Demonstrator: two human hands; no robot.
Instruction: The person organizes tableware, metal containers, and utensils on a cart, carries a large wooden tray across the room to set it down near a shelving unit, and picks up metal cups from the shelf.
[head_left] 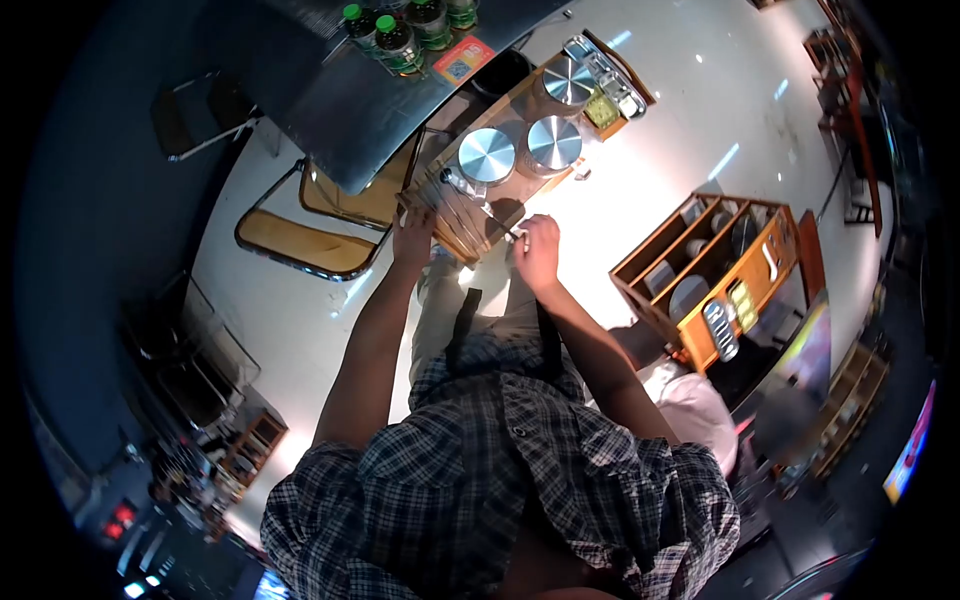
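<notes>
A long wooden stand (455,245) with a glossy top is in front of me, its near end by my legs. My left hand (412,240) lies at the stand's left near corner, fingers stretched over the wood. Close to the right near corner, my right hand (538,250) is closed in a pinch on the end of a thin dark rod (508,228). That rod slants up and left across the top. Beyond my hands are three round shiny metal lids, the closest being the left lid (487,156). A small dark round piece (447,175) sits at the left edge.
Left of the stand is a dark metal table (345,125) with green-capped bottles (397,45) and a red card (463,60). Folding chairs (310,240) stand below it. To my right are a compartmented wooden cabinet (725,270) and a person in a light top (700,415).
</notes>
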